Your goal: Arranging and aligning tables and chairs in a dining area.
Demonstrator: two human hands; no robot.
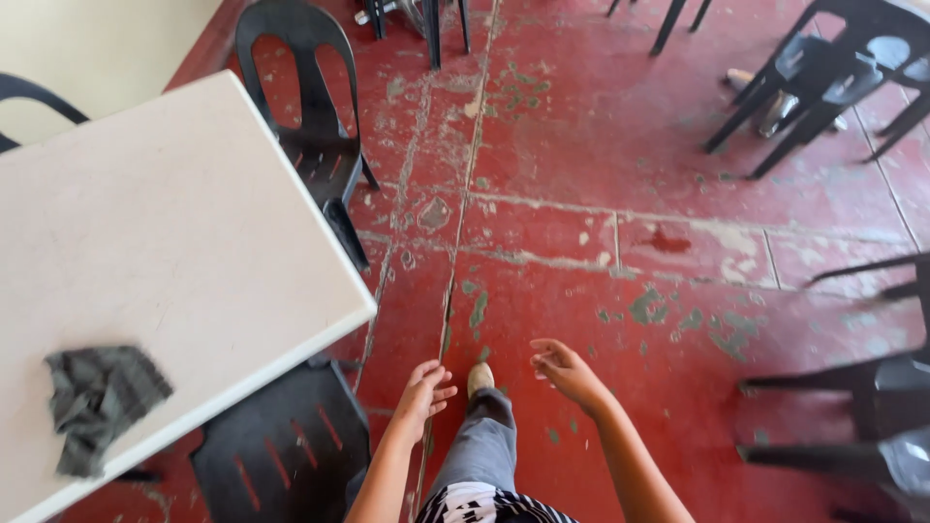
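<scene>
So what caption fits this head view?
Both empty hands, left hand and right hand, hang over a worn red floor beside a white table.

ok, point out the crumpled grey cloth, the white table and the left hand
crumpled grey cloth (100,402), head view, middle of the folds
white rectangular table (174,242), head view, bare top
left hand (424,390), head view, back of the hand, empty
</scene>
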